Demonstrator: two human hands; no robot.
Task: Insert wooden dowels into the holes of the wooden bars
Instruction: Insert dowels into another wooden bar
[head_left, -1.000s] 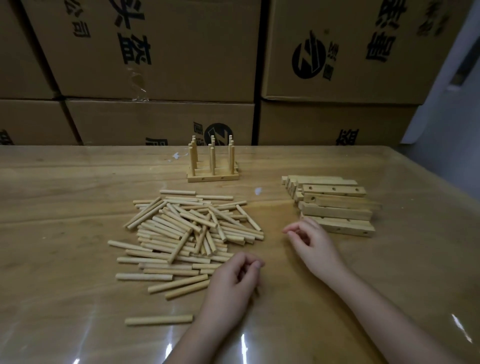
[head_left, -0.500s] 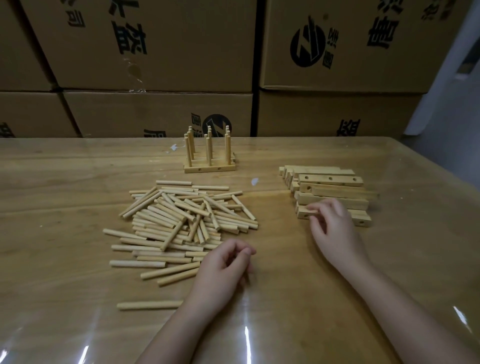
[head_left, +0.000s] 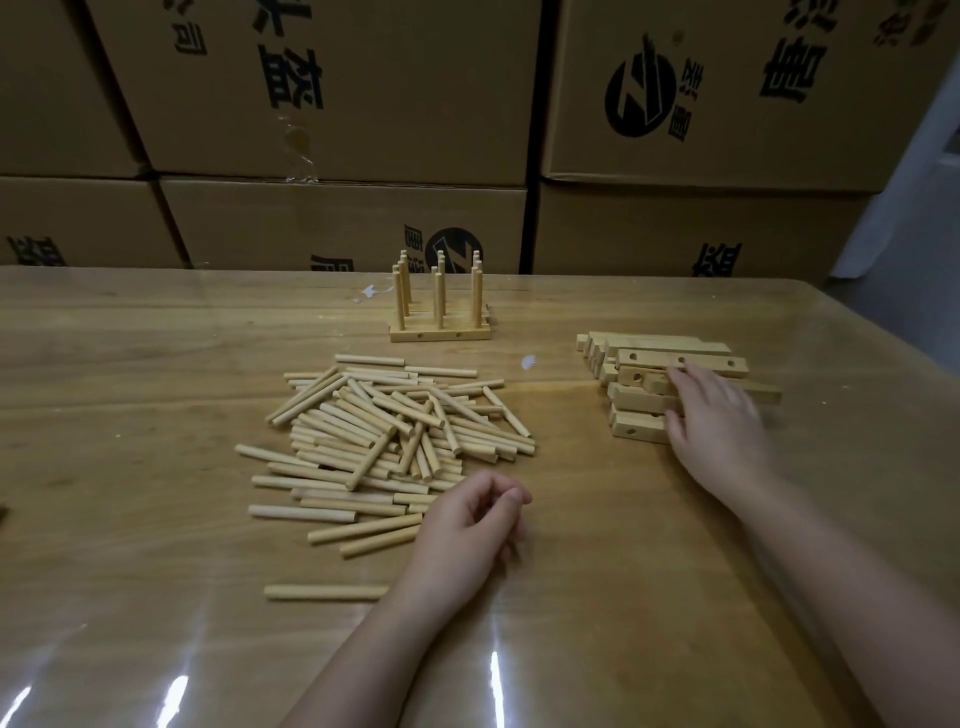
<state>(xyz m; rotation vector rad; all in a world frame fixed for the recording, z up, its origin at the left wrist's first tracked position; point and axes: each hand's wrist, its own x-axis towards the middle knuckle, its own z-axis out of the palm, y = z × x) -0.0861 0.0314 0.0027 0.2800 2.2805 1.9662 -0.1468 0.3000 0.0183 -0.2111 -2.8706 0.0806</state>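
A loose pile of wooden dowels (head_left: 384, 431) lies in the middle of the table. A stack of wooden bars (head_left: 636, 400) with round holes sits at the right. My right hand (head_left: 719, 423) lies over the right part of that stack, with its fingers spread across the upper bars and its thumb beside the nearest bar. My left hand (head_left: 467, 530) rests on the table just right of the pile's near edge, fingers loosely curled, holding nothing I can see. Bars with upright dowels in them (head_left: 440, 327) stand at the back.
One dowel (head_left: 324, 592) lies apart near my left forearm. Stacked cardboard boxes (head_left: 343, 218) form a wall behind the glossy wooden table (head_left: 130, 364). The table's right edge (head_left: 883, 364) runs past the bar stack.
My right hand has travelled from the table in front of the bars up onto the stack. My left hand has stayed where it was.
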